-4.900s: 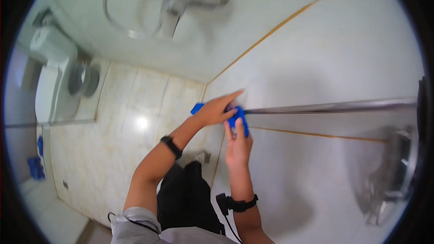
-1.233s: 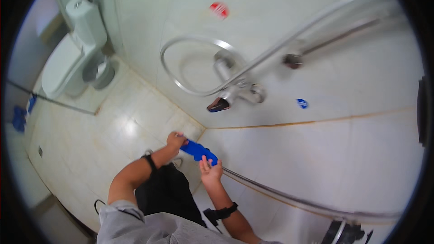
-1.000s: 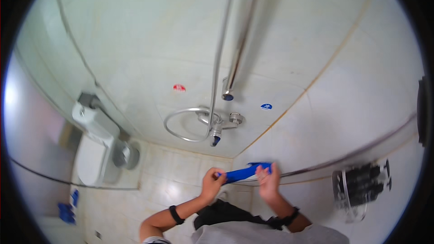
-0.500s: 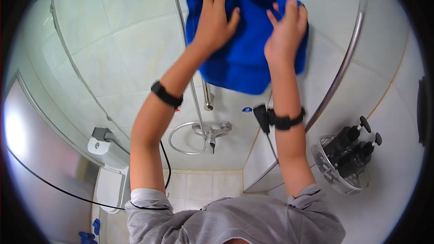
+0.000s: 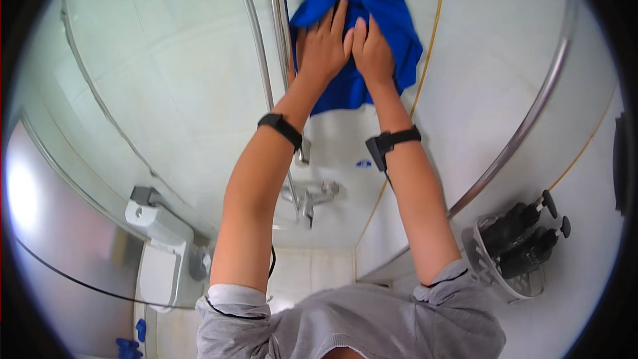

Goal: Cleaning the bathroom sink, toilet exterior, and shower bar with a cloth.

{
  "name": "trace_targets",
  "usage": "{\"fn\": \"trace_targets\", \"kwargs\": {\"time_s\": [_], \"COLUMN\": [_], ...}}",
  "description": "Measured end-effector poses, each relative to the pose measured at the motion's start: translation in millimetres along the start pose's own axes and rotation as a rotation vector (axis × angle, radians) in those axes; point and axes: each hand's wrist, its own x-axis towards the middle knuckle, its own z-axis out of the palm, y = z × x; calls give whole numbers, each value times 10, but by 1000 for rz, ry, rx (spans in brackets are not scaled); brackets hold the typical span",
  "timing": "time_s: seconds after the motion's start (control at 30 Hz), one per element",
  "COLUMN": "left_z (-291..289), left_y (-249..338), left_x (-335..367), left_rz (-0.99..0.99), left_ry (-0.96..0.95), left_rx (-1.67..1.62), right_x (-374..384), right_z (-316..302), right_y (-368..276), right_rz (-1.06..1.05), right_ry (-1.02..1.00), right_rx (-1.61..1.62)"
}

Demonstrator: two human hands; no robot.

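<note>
A blue cloth point(image 5: 403, 43) lies spread against the pale tiled wall, just right of the shower's vertical pipes. My left hand point(image 5: 323, 52) presses flat on its left part, fingers stretched upward. Beside it, my right hand point(image 5: 374, 56) also lies flat on the cloth, its thumb close to the left thumb. The cloth's folded upper part covers some fingertips, the right hand's most of all. Both arms are raised, with a black band on each.
The shower mixer tap point(image 5: 309, 199) is below the cloth. A curved metal rail point(image 5: 531, 116) runs at the right, above a corner basket point(image 5: 488, 252) with black pump bottles point(image 5: 528, 252). A white toilet point(image 5: 159, 272) stands at lower left, near blue slippers point(image 5: 128, 348).
Both hands have come closer together and lower, bringing the cloth flat to the wall. Earlier it hung loosely between spread hands, partly over the shower pipe.
</note>
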Motion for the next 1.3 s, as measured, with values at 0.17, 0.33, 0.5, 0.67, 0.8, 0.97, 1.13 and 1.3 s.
{"fn": "trace_targets", "kwargs": {"time_s": [0.17,0.33,0.5,0.67,0.8,0.97,1.13,1.3], "left_z": [93,-56,-110,-361,-504,-517,-467,-336], "left_y": [35,169,541,802,1077,1306,1397,1504], "left_x": [-461,-1330,-2354,-3055,-3360,-3583,-3702,-3655], "left_rz": [15,-110,-179,-310,-408,-475,-748,-1001], "left_ry": [-6,-305,-514,-789,-993,-832,-751,-657], "left_rx": [-32,-147,-151,-174,-429,-582,-804,-1028], "right_x": [-387,-1314,-2379,-3067,-3410,-3473,-3125,-2561], "right_z": [25,25,-130,-341,-498,-670,-644,-568], "right_y": [224,318,629,570,634,642,528,374], "right_rz": [-21,247,337,418,588,717,531,417], "right_ry": [-5,-252,-207,-313,-398,-576,-427,-378], "right_rx": [-42,-109,-173,-270,-437,-574,-538,-592]}}
